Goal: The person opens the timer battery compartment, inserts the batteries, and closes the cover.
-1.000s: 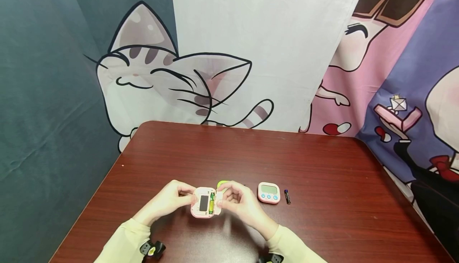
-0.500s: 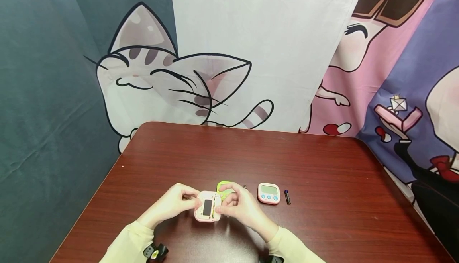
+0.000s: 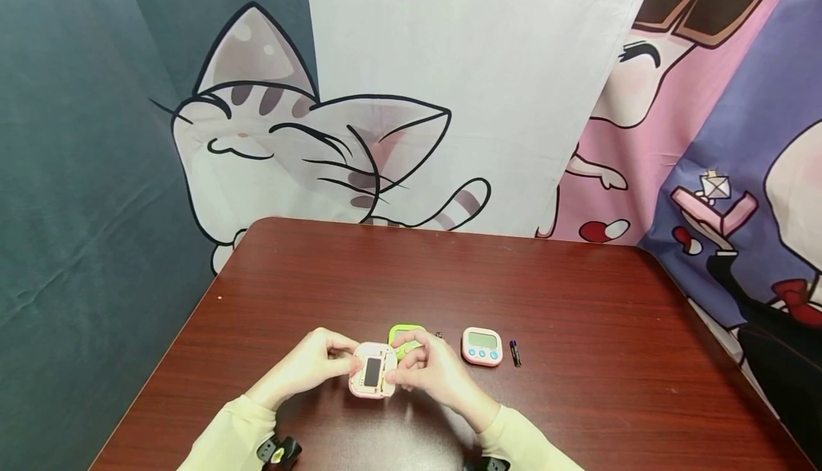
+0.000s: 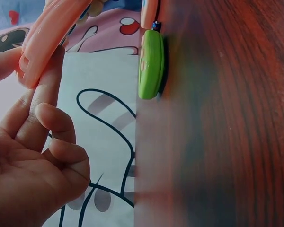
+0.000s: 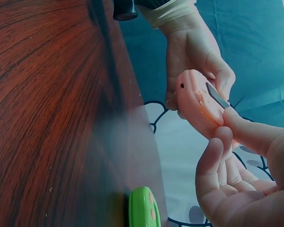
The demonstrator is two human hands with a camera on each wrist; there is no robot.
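A pink digital timer (image 3: 372,371) is held up over the table, its back with a dark rectangle turned upward. My left hand (image 3: 308,362) pinches its left edge between thumb and fingers; in the left wrist view the ring and little fingers of the left hand (image 4: 52,161) are curled in the air. My right hand (image 3: 439,375) grips the opposite edge at the battery compartment. In the right wrist view the thumb of the right hand (image 5: 251,165) presses on the back of the timer (image 5: 199,101) and its fingers lie beneath. The battery inside is mostly hidden.
A green timer (image 3: 401,335) lies just behind my right hand, partly covered by it. Farther right are a second pink timer (image 3: 481,347), face up, and a dark battery (image 3: 516,353) with a blue end. A patterned curtain (image 3: 488,100) hangs behind the table (image 3: 578,300).
The battery cover, swung out with a green-yellow battery showing a second ago, now lies folded over the compartment under my right thumb. The timer moved slightly right and nearer me.
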